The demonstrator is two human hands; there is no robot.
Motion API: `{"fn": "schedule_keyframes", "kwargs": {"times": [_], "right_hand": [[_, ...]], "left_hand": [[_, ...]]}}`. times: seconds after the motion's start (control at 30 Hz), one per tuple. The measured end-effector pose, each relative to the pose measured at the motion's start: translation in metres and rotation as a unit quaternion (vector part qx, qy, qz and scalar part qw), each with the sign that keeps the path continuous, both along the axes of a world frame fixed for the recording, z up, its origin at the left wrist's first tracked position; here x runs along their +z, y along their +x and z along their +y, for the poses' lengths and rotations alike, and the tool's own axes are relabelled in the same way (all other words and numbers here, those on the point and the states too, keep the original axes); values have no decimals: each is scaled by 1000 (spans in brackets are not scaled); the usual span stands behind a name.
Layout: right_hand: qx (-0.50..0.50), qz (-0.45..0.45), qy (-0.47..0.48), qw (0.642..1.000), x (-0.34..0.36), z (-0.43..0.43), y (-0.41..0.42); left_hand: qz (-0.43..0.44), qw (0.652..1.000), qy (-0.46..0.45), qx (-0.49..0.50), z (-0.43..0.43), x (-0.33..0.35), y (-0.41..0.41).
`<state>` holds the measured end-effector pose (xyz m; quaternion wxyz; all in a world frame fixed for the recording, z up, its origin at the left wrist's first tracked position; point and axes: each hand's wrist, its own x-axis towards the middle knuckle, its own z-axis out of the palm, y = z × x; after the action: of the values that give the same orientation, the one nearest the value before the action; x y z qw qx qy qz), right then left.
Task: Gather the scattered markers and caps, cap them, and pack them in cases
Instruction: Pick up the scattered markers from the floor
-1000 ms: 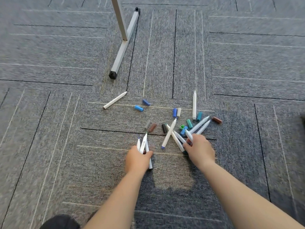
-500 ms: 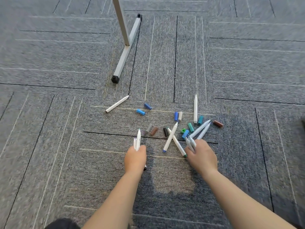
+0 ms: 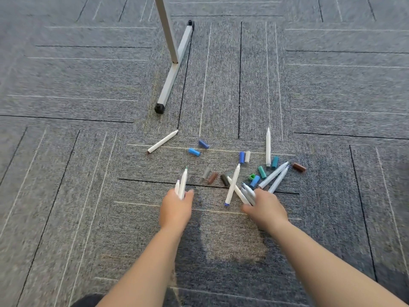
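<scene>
Wide bare carpet (image 3: pixel 66 196) lies left of the left hand (image 3: pixel 176 209), an easy way through, though the markers (image 3: pixel 182 185) it grips jut forward. There's a bare strip between the two hands as well. Ahead of the right hand (image 3: pixel 265 209), which grips markers too, it's crowded: crossed markers (image 3: pixel 232 187) and loose caps (image 3: pixel 262 172) lie packed close. Farther out, a lone marker (image 3: pixel 162 141) and two blue caps (image 3: pixel 194 151) have room around them. Beyond, the grey stand foot (image 3: pixel 174 72) and its upright post (image 3: pixel 166 25) block the far middle.
</scene>
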<state>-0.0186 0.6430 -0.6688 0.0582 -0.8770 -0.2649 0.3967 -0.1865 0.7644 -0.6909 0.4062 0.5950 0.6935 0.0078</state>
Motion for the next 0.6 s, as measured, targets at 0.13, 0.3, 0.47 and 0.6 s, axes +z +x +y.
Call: {"fn": "schedule_keyframes", "kwargs": {"times": [0.13,0.3,0.47,0.6], "right_hand": [[-49,16,24,998,4,5,-1],[-113,-1,122,986,-1,10,-5],[-243,-9,195,950,-10,15,-9],[-251,-12,231,940,-11,20,-8]], "left_hand": [[37,998,38,18,36,3,-16],[67,991,99,52,95,11,-26],[90,989,119,14,138,11,-18],[60,991,118,-27,151,8,0]]}}
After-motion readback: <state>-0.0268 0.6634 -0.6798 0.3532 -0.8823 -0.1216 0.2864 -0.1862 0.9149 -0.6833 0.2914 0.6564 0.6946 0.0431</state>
